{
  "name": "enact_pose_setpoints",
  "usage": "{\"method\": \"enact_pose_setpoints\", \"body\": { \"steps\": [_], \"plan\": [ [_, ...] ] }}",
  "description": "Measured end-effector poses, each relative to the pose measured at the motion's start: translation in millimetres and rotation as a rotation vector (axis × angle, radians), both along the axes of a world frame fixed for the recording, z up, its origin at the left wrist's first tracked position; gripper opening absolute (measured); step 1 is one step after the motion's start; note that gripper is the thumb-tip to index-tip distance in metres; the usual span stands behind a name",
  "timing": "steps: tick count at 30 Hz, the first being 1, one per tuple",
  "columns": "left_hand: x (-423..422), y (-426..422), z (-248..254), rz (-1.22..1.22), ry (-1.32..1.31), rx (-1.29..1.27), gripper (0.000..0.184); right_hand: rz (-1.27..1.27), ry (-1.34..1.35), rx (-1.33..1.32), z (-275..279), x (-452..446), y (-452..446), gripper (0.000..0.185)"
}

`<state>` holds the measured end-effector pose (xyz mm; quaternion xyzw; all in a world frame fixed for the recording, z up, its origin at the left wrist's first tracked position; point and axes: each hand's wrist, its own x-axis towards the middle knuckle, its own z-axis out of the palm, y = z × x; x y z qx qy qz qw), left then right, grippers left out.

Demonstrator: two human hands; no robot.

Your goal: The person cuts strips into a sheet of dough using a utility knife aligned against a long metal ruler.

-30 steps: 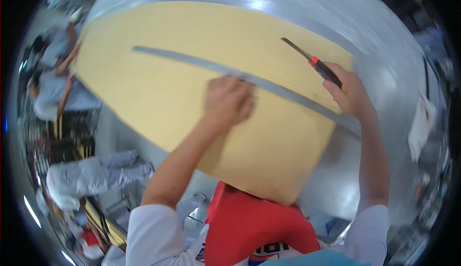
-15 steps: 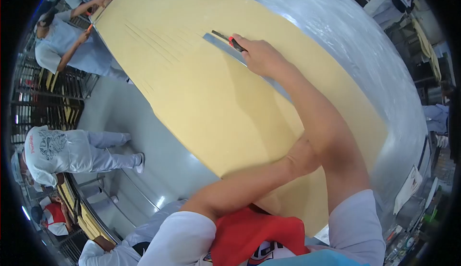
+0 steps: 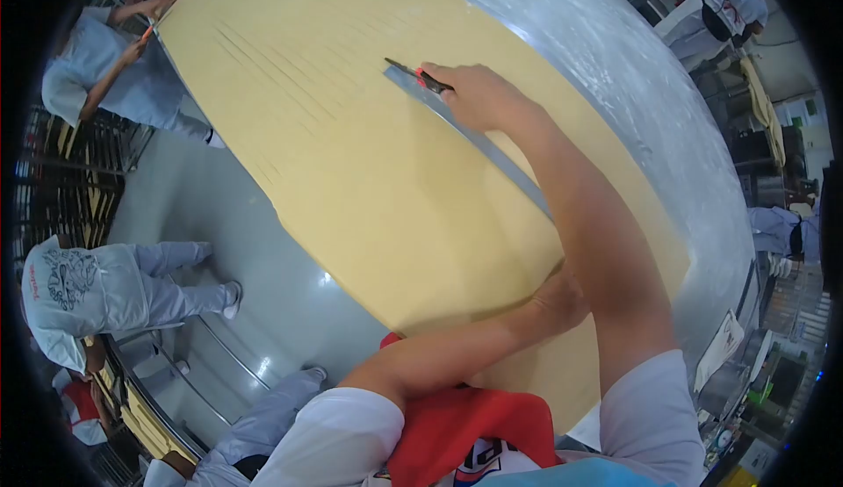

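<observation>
A wide yellow sheet (image 3: 351, 188) of what looks like dough covers the metal table, with thin lines marked in its upper left part. My right hand (image 3: 479, 96) is closed round a black and red cutter (image 3: 428, 79), its blade pointing up and left near the far end of a long metal ruler (image 3: 500, 158). The ruler lies flat and slanting on the sheet. My left hand (image 3: 566, 295) is near the ruler's close end, under my right forearm, which crosses over it. Its fingers are hidden.
Two co-workers stand at the far left table edge, one's hand (image 3: 134, 48) holding an orange tool. Another person (image 3: 123, 285) stands on the left floor beside racks. A white cloth (image 3: 720, 349) hangs at the right.
My right hand and the cutter went from the ruler's near end to its far end. My left hand came back toward my body, under the right arm. The view has shifted.
</observation>
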<state>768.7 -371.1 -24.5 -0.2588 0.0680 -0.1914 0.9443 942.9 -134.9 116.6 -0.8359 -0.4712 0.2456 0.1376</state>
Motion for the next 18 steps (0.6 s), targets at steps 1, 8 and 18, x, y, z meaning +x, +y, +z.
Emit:
{"method": "enact_pose_setpoints", "body": {
  "steps": [1, 8, 18],
  "plan": [
    [-1.4, 2.8, 9.3, 0.064, -0.107, 0.517, 0.059, 0.001, 0.001, -0.001, 2.6, 2.7, 11.2, 0.060],
    [-1.5, 15.6, 45.9, -0.001, 0.172, 0.524, 0.062, 0.074, -0.104, -0.266, 37.2, -4.8, 33.9, 0.077],
    [-2.1, 31.8, 52.7, 0.325, -0.924, 3.270, 0.043, 0.149, -0.123, -0.235, 43.8, -6.4, -111.5, 0.063]
  ]
}}
